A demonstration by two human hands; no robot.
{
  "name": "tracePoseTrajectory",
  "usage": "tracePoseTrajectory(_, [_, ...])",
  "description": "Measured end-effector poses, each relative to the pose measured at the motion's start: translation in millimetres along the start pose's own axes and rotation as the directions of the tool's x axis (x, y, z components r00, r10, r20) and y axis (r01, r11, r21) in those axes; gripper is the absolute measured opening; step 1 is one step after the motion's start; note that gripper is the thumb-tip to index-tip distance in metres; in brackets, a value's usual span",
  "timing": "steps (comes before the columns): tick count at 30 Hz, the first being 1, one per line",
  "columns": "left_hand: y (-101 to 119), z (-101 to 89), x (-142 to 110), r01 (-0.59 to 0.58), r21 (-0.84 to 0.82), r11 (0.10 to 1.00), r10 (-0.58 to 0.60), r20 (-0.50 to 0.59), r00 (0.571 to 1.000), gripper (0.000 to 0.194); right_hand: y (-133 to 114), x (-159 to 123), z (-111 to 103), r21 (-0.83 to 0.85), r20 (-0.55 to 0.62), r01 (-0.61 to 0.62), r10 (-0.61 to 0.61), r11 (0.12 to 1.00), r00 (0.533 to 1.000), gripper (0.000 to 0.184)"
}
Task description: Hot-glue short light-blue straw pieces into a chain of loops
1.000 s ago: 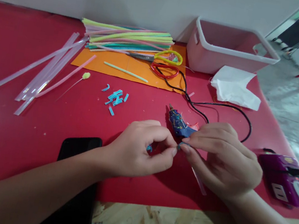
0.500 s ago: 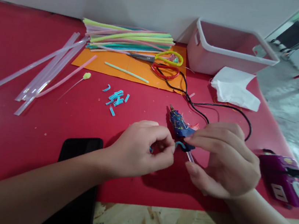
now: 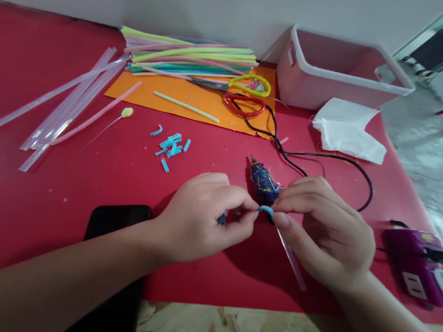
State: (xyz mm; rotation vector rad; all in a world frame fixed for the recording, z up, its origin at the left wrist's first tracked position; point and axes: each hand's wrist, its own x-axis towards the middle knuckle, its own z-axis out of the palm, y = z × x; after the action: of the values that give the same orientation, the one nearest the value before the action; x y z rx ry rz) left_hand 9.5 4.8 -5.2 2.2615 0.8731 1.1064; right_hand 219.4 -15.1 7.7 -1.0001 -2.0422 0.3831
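Note:
My left hand [image 3: 201,218] and my right hand [image 3: 323,230] meet near the front of the red table [image 3: 78,190]. Both pinch a small curved blue straw piece [image 3: 267,210] between thumb and forefinger. More blue bits show inside my left hand's curled fingers. A thin clear stick [image 3: 292,261] slants down from under my right hand. Just behind the fingertips lies a blue glue gun [image 3: 263,183] with a black cord [image 3: 329,159].
Cut blue straw pieces [image 3: 171,147] lie mid-table. Clear wrappers [image 3: 65,103] sit at left, coloured straws [image 3: 191,56], orange paper [image 3: 198,99] and scissors [image 3: 245,93] behind. A pink bin [image 3: 341,73], white tissue [image 3: 348,130], purple power strip [image 3: 424,266] and black phone [image 3: 119,217] surround.
My hands drew slightly apart half a second ago, then came together again, both pinching the blue piece just in front of the glue gun.

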Motion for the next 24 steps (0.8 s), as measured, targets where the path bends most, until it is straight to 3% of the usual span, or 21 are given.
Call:
tracePoseTrajectory(3, [-0.5,-1.1,0.6,0.001,0.018,1.000,-0.002,0.012,1.000,0.005,0.0,-0.2,-0.9,-0.031,0.002,-0.003,0.003,1.000,1.000,0.008])
tracePoseTrajectory(8, [-0.8,-2.2,0.4,-0.021,0.050,0.999,0.018,0.047,0.999,0.009,0.5,0.6,-1.1,-0.194,-0.061,0.165,-0.180,0.967,0.982,0.023])
tracePoseTrajectory(12, [-1.5,-1.7,0.1,-0.059,0.101,0.993,0.050,0.092,0.995,0.013,1.9,0.7,-1.7,-0.282,-0.092,0.225,-0.260,0.933,0.961,0.024])
tracePoseTrajectory(17, [-1.8,-1.8,0.1,-0.068,0.099,0.993,0.057,0.109,0.992,0.013,5.5,0.6,-1.5,-0.354,-0.049,0.281,-0.317,0.892,0.947,0.023])
tracePoseTrajectory(24, [-1.4,-2.1,0.6,-0.063,-0.004,0.998,0.063,0.128,0.990,0.011,6.2,1.3,0.6,-0.332,-0.045,0.300,-0.333,0.894,0.942,0.025])
